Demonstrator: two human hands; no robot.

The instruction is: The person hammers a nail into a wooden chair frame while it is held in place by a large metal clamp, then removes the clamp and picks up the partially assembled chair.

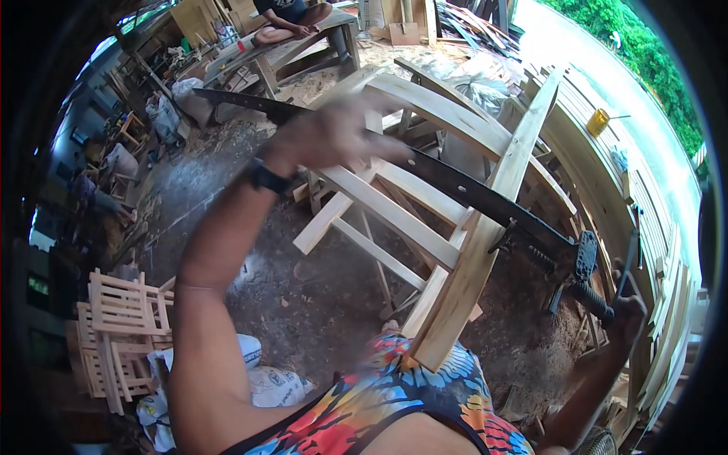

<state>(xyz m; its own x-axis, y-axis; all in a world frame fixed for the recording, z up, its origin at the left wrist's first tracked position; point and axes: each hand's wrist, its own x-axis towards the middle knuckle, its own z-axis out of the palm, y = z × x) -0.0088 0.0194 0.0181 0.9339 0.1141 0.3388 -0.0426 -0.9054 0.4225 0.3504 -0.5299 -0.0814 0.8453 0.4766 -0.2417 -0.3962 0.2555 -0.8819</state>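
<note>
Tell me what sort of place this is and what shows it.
Most likely a woodworking shop: a long black bar clamp crosses a wooden frame, slatted wooden pieces stand at left, and long boards line the right.

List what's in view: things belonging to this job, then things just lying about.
Belongs to the job:
bar clamp, left hand over it, right hand by its handle
wooden frame under the clamp

Seemingly lying about:
slatted wooden pieces
white sacks
yellow container
</note>
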